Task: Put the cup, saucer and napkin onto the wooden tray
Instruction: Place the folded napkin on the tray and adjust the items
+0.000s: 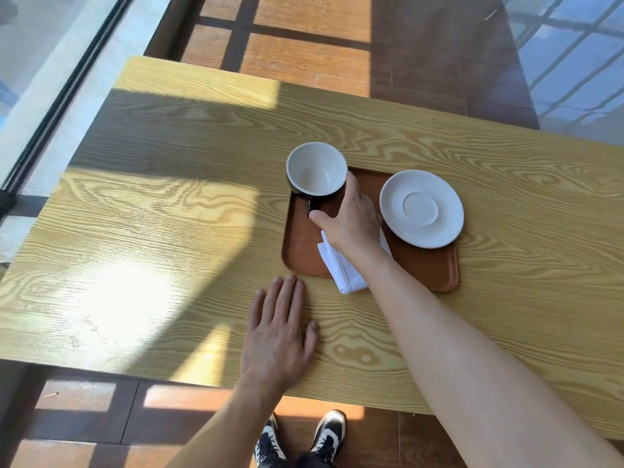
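- Head view: the cup point(316, 170), black outside and white inside, sits at the tray's point(425, 270) far-left corner, its rim overhanging the edge. It looks ceramic: stiff, smooth, likely breakable, best taken by the handle.
- The saucer point(421, 208) lies flat on the tray's right side, its far edge past the rim; thin and probably chippable.
- The napkin point(344, 271), folded white cloth, soft and light, lies on the tray with its near end hanging onto the table point(169, 197).
- The right hand point(351, 219) is closed around the cup's handle, thumb in front, fingers behind.
- The left hand point(278, 336) rests flat on the table, fingers spread, holding nothing.
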